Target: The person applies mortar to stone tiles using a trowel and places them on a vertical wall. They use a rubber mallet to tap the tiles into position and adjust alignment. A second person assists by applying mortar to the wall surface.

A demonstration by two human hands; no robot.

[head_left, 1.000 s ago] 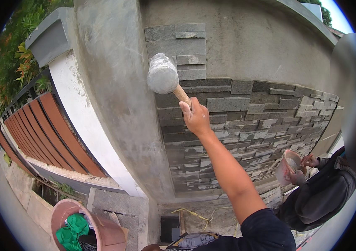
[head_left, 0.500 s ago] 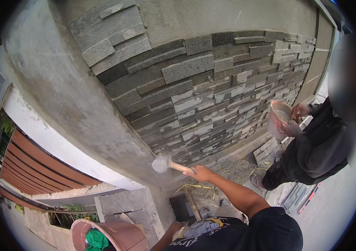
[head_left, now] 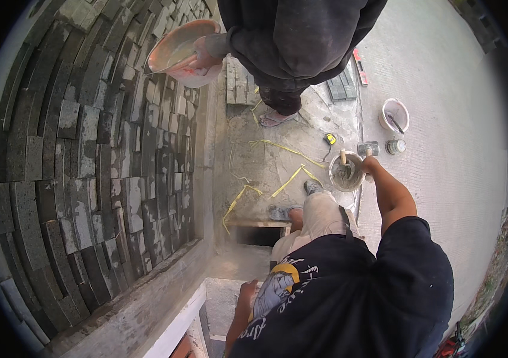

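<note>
My right hand grips the wooden handle of a rubber mallet, which is down low at the rim of a round bucket of grey mortar. A trowel sits in that bucket. My left hand hangs beside my body near the lower middle; its fingers are too small and partly hidden to read.
A co-worker stands ahead, holding a pink bucket beside the stone-clad wall. Around lie a tape measure, white bucket, tin, stone strips, red level, yellow straps and a drain opening.
My view has turned rightward and down, so the wall now lies on the left. The mallet has moved from the upper wall down to the mortar bucket, still in my right hand.
</note>
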